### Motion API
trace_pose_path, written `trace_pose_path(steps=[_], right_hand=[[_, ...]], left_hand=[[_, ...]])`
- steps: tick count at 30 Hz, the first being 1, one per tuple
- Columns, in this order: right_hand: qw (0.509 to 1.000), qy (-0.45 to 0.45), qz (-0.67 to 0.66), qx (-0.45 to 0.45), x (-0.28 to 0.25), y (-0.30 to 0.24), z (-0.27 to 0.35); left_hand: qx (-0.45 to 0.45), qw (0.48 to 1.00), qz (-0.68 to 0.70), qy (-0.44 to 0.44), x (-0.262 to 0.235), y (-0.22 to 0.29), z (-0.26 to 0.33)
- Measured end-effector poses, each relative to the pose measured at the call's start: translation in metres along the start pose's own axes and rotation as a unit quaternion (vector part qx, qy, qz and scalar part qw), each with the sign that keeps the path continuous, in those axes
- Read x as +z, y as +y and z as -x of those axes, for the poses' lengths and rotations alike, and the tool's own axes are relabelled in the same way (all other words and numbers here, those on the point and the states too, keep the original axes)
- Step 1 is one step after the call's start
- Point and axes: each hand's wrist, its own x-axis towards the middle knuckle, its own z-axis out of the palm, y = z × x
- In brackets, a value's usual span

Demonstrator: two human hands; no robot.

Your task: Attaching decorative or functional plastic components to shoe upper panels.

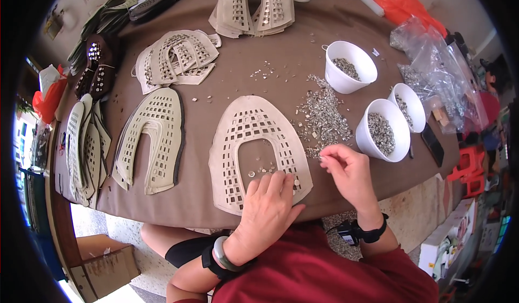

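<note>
A beige U-shaped shoe upper (227, 165) with rows of small square holes lies in front of me. My left hand (267, 203) rests palm down on its lower right part, fingers together and thumb held apart. Near its fingertips are a few small studs, one round and pale on the upper's right arm. My right hand (350, 176) is raised just right of the upper, thumb and forefinger pinched; what sits between them is too small to make out. A loose pile of shiny studs (323, 116) spreads just beyond that hand.
White cups of studs (363, 132) stand at the right, beside a dark phone (432, 145) and clear plastic bags (440, 81). More beige uppers (157, 135) lie to the left, with tied stacks (251, 11) at the back. The table's near edge curves before me.
</note>
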Motion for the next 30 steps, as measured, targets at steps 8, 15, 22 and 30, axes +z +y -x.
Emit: trace_pose_path(steps=[8, 15, 22, 30], right_hand=[[0.982, -0.183, 0.039, 0.024, -0.026, -0.008, 0.017], [0.933, -0.295, 0.124, -0.162, -0.014, -0.004, 0.027], [0.900, -0.317, 0.116, -0.277, 0.031, 0.009, 0.016], [0.923, -0.208, 0.173, -0.273, 0.016, 0.016, -0.012]], left_hand=[[0.009, 1.000, 0.002, -0.027, 0.002, 0.000, -0.003], [-0.020, 0.991, 0.116, 0.058, -0.006, -0.014, -0.003], [-0.094, 0.962, 0.228, 0.115, -0.031, -0.022, -0.006], [-0.084, 0.975, 0.175, 0.108, -0.029, -0.019, 0.001]])
